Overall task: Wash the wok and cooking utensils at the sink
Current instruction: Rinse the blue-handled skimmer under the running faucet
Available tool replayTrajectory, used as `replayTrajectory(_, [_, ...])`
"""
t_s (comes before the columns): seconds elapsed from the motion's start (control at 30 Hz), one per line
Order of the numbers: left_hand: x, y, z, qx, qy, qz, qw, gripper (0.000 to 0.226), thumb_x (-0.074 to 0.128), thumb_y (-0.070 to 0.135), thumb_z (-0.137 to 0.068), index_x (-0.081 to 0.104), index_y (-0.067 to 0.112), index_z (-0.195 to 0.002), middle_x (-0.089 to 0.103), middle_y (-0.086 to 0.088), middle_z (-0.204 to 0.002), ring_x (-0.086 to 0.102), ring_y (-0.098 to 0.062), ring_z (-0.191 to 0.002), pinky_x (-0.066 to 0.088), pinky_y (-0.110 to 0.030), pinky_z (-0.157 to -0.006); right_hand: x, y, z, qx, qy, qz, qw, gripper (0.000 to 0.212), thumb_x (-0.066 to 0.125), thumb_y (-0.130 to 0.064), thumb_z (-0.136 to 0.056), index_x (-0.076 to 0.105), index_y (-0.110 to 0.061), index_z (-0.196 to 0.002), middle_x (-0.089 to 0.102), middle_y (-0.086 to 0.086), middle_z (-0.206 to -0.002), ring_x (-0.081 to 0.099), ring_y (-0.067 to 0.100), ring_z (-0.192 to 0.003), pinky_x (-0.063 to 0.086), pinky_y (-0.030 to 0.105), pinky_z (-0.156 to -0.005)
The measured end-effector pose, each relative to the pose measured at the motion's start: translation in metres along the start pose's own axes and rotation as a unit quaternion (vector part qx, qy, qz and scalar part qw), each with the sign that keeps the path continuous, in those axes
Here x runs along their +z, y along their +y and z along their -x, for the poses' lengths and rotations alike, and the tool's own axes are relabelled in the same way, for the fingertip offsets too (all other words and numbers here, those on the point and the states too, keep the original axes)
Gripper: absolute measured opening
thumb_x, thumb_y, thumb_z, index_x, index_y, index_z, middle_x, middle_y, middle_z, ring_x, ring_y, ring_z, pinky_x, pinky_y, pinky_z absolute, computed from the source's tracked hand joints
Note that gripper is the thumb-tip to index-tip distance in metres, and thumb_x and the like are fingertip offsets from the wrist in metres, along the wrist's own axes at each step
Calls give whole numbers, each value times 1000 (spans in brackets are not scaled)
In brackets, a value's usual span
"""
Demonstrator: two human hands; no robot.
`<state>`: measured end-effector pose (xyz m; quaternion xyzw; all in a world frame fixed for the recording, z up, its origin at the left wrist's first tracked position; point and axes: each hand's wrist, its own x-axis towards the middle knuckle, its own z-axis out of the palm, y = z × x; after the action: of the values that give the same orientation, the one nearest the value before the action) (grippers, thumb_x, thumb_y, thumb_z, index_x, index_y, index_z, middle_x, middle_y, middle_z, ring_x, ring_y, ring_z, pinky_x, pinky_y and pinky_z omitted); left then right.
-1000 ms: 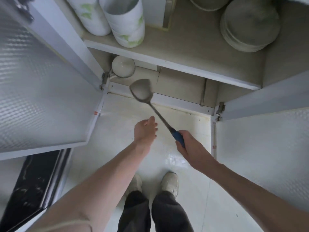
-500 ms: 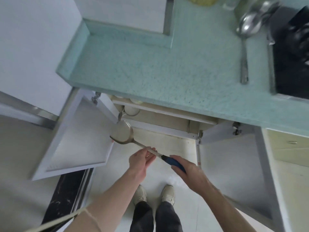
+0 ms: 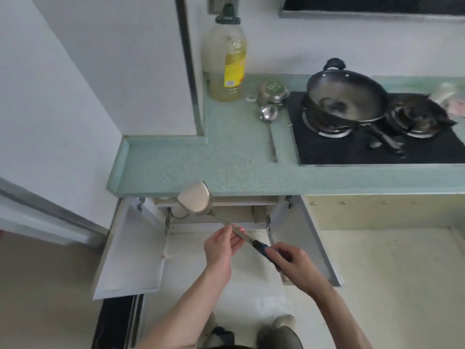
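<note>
I hold a metal spatula [image 3: 196, 199] with a blue handle in front of the open lower cabinet. My right hand [image 3: 293, 264] grips the blue handle. My left hand [image 3: 221, 245] pinches the metal shaft further up. The spatula's blade points up and left, near the counter edge. A dark wok [image 3: 344, 99] sits on the left burner of the black gas hob [image 3: 352, 149]. A steel ladle [image 3: 269, 127] lies on the green counter [image 3: 201, 167] left of the hob. No sink is in view.
A big oil bottle [image 3: 227, 59] and a small lidded steel pot [image 3: 273, 93] stand at the counter's back. Both cabinet doors [image 3: 130, 253] hang open at knee height. A second dark pan [image 3: 417, 113] sits on the right burner. My feet are on the pale floor below.
My view rose from inside the cabinet to the countertop and hob. The spatula came out of the cabinet and lifted, and my left hand closed on its shaft.
</note>
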<state>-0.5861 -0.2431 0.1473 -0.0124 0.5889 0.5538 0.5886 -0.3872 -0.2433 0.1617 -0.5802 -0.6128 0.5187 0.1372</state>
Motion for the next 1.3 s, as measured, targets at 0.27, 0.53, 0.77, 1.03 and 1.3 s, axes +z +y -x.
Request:
replayTrajectory(0.27, [97,-53,63,5,-88,-97,991,18,63,13,-100,72,-2,-105,78,-19,-99,77,-29,-96,60,-32,-81,-81,45,80,59,106,-116,986,32,64,-44,-98,71,-19,-80,58,-6,-61,42,13,-55,34,27,-56])
replayTrajectory(0.53, [240,-156,121,-27,-152,-108,982,17,64,10,-100,73,-4,-104,77,-23,-101,77,-31,-93,60,-40,-89,-199,123,151,66,194,-169,964,43,58,-53,-100,72,-15,-85,51,-5,-60,39,16,-57,28,32,-57])
replayTrajectory(0.77, [359,-238,163,-54,-214,-140,965,16,62,4,-101,70,-9,-101,76,-25,-98,77,-32,-90,63,-37,-81,-304,180,206,83,275,-230,930,42,59,-39,-102,70,-6,-80,44,1,-60,31,19,-57,23,28,-53])
replayTrajectory(1.03, [481,-307,211,-59,-307,-225,923,16,59,4,-102,70,-8,-101,77,-18,-85,76,-27,-80,62,-29,-67,-375,230,245,103,424,-296,850,41,61,-39,-102,73,-8,-78,47,1,-58,33,19,-57,24,30,-53])
replayTrajectory(1.3, [599,-390,228,-115,-366,-271,883,14,66,7,-99,69,-5,-106,77,-22,-97,78,-27,-86,62,-30,-68,-466,283,257,136,508,-319,788,40,60,-39,-100,71,-6,-80,45,4,-61,32,20,-60,24,36,-57])
